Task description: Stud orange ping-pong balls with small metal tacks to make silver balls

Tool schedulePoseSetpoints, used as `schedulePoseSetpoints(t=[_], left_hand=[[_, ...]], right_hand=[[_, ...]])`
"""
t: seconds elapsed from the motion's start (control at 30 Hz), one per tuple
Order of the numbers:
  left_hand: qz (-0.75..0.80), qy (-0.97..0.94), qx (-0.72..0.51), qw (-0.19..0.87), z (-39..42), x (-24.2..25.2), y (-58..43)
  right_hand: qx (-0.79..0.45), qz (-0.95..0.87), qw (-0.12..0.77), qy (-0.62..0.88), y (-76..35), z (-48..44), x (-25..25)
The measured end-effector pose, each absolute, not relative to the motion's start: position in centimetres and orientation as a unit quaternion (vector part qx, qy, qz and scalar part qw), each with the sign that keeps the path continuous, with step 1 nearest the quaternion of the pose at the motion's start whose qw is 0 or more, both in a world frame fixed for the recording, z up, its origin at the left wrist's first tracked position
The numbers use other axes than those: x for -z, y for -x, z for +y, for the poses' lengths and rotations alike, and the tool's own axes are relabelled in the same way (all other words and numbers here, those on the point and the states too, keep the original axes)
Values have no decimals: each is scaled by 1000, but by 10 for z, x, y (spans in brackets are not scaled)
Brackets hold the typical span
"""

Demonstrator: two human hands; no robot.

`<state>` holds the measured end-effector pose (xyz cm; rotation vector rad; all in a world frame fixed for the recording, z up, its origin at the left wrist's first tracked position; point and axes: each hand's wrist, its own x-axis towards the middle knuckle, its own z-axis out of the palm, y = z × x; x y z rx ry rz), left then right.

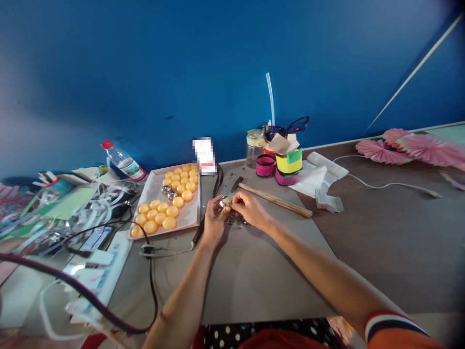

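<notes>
My left hand [213,220] and my right hand [249,208] meet over the grey mat [247,271] in the middle of the table. Both pinch one small round ball [225,201] that looks partly yellow and partly covered in silver foil. A few small shiny pieces [236,220] lie on the mat just below my fingers. Left of my hands a shallow tray [154,186] holds several yellow balls [162,215] and two silver ones [169,192].
A wooden-handled hammer [272,198] lies right behind my right hand. Tape rolls, a jar and a glue gun [279,155] stand at the back. A plastic bottle [123,162], black cables [145,242] and a power strip [96,271] fill the left. Pink paper fans [410,145] lie far right.
</notes>
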<state>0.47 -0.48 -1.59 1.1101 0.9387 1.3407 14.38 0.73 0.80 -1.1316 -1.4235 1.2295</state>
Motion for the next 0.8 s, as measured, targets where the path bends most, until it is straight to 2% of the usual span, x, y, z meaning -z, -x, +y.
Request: schedulePoseSetpoints(t=[0.13,0.27,0.33,0.4,0.5,0.6,0.8], left_hand=[[400,-473,-565,545,-5,14,-7],[366,-405,-565,618,-4,8,-6],[361,-368,-563,646,-2,5,-4],[347,-340,-572,661,-1,3,-1],[316,-312,-585,679,1,1,1],[301,-291,-585,694,1,0,1],[319,-284,-592,684,1,-2,2]], right_hand=[[-485,-576,447,483,-143,8,-7],[-489,-576,466,460,-150,15,-3],[-409,-600,479,493,-160,21,1],[-239,-637,474,559,-171,25,8],[-58,-679,327,655,-186,28,16],[-12,-690,204,695,-193,29,19],[3,-694,125,709,-194,32,16]])
